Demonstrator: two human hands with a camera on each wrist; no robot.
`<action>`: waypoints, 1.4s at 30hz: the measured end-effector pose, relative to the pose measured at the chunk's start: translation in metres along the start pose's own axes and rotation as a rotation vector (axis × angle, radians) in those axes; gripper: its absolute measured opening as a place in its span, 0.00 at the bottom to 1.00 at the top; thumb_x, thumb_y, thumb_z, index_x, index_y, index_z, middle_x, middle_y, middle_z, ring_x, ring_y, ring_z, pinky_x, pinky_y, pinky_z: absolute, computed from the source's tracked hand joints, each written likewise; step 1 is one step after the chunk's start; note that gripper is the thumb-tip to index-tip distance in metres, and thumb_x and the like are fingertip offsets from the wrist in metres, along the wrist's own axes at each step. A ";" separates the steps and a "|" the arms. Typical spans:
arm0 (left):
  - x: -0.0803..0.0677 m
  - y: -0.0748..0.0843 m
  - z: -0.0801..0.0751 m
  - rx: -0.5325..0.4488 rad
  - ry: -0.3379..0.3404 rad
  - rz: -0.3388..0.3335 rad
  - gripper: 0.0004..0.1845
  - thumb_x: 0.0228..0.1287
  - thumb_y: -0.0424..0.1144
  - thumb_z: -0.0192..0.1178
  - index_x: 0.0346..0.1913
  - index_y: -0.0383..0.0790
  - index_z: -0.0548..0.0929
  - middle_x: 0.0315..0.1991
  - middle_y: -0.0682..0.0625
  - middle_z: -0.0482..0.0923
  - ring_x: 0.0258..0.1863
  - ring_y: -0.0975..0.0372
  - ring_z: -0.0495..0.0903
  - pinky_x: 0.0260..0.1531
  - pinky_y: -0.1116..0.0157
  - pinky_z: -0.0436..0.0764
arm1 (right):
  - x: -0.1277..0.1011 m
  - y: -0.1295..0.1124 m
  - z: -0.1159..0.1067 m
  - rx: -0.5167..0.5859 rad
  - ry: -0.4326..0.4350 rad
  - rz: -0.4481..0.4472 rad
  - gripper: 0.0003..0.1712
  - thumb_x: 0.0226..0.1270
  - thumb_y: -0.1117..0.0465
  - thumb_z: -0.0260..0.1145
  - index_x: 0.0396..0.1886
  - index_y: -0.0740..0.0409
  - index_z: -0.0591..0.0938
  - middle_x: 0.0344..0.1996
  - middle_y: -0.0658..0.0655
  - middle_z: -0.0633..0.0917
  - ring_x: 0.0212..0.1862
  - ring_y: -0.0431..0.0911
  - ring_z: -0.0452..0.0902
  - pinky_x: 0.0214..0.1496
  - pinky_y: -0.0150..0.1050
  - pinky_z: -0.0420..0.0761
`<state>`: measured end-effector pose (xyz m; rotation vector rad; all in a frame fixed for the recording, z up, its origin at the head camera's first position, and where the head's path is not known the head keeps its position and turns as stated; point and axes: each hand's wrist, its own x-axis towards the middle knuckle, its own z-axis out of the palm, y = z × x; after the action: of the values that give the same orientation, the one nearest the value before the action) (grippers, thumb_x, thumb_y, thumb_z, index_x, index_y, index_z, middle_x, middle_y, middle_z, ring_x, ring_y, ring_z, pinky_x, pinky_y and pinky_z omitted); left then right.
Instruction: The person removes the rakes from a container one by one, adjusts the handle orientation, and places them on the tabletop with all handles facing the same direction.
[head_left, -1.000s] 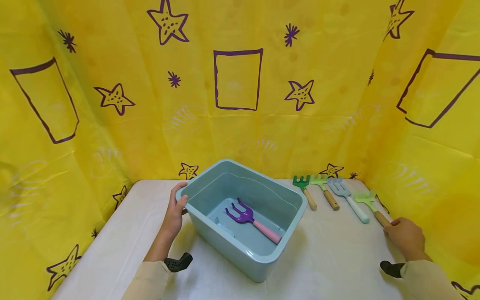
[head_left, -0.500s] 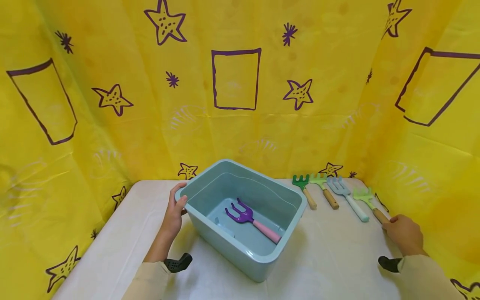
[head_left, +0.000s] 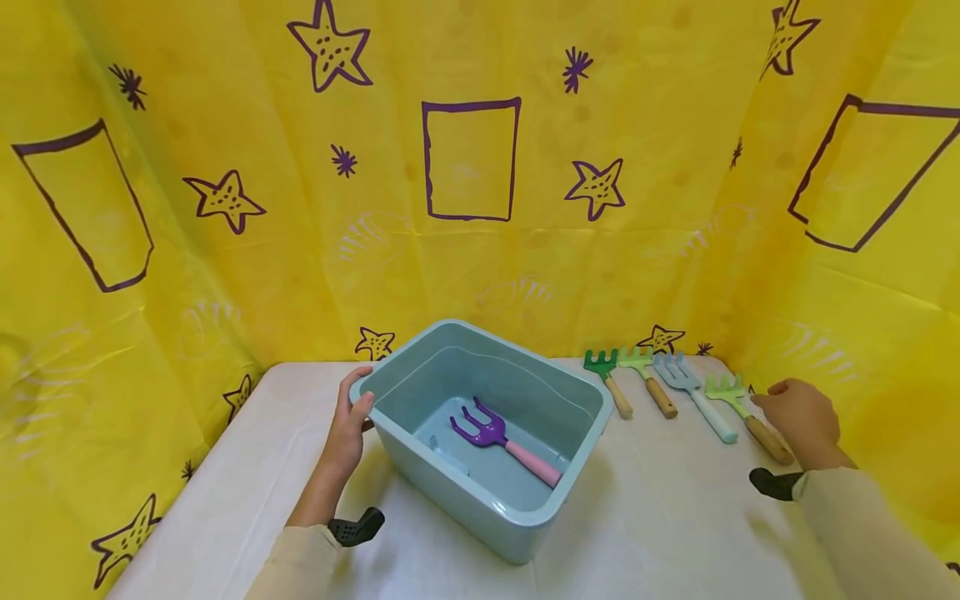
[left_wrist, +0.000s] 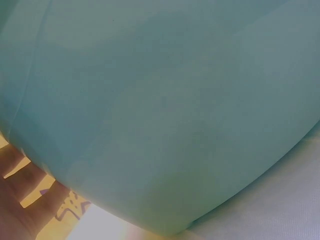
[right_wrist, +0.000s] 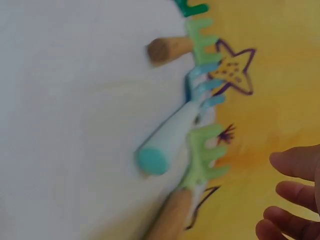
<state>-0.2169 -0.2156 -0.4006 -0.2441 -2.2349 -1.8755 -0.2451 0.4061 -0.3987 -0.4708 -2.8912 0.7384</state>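
Left hand (head_left: pixel 348 427) grips a tub (head_left: pixel 457 510) (fork (head_left: pixel 506 443) inside), relaxed right hand (head_left: pixel 802 421) near a rake (head_left: pixel 750 421).

Yellow sheeting (head_left: pixel 450 258) with purple-outlined starfish (head_left: pixel 223 201) encloses a white table (head_left: pixel 660 517) on three sides.

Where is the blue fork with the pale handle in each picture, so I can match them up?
Head: at the right, the blue fork is second from the right in the row of four.
Left wrist: not in it; the blue bin fills most of that view.
Right wrist: near the middle, handle end toward the lower left.
Shared landmark, head and right wrist: the starfish drawing by its prongs.
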 end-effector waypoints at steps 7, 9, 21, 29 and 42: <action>0.000 0.001 -0.001 -0.006 0.000 0.008 0.26 0.74 0.39 0.39 0.72 0.40 0.52 0.69 0.35 0.58 0.62 0.43 0.63 0.55 0.42 0.65 | 0.013 -0.044 -0.031 0.061 0.076 -0.095 0.31 0.70 0.46 0.59 0.50 0.74 0.75 0.47 0.76 0.77 0.39 0.67 0.74 0.32 0.51 0.75; 0.001 0.002 -0.002 -0.011 -0.001 0.011 0.27 0.74 0.39 0.39 0.72 0.40 0.52 0.69 0.35 0.58 0.62 0.43 0.63 0.55 0.42 0.65 | 0.016 -0.056 -0.039 0.097 0.064 -0.089 0.33 0.70 0.44 0.58 0.52 0.74 0.74 0.51 0.77 0.75 0.43 0.69 0.71 0.35 0.54 0.74; -0.001 0.002 0.000 -0.005 -0.004 0.002 0.26 0.75 0.39 0.38 0.72 0.40 0.53 0.69 0.36 0.59 0.62 0.44 0.63 0.54 0.46 0.66 | 0.022 -0.129 -0.050 0.203 0.046 -0.175 0.33 0.70 0.44 0.58 0.55 0.71 0.73 0.47 0.72 0.75 0.42 0.62 0.70 0.34 0.46 0.73; 0.006 -0.020 -0.004 -0.025 -0.002 -0.004 0.26 0.75 0.42 0.39 0.73 0.45 0.52 0.70 0.39 0.58 0.63 0.45 0.62 0.55 0.41 0.64 | 0.021 -0.193 -0.038 0.324 -0.077 -0.235 0.33 0.69 0.47 0.61 0.61 0.69 0.70 0.55 0.72 0.72 0.50 0.63 0.71 0.48 0.52 0.75; 0.012 -0.040 -0.005 -0.037 0.025 0.077 0.25 0.76 0.42 0.39 0.73 0.45 0.54 0.66 0.39 0.62 0.59 0.48 0.66 0.50 0.46 0.68 | 0.013 -0.270 -0.006 0.491 -0.350 -0.319 0.30 0.69 0.56 0.64 0.64 0.65 0.68 0.60 0.69 0.71 0.57 0.62 0.72 0.57 0.53 0.75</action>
<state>-0.2388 -0.2273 -0.4349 -0.3064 -2.1442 -1.8710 -0.3284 0.1880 -0.2621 0.1897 -2.8095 1.5303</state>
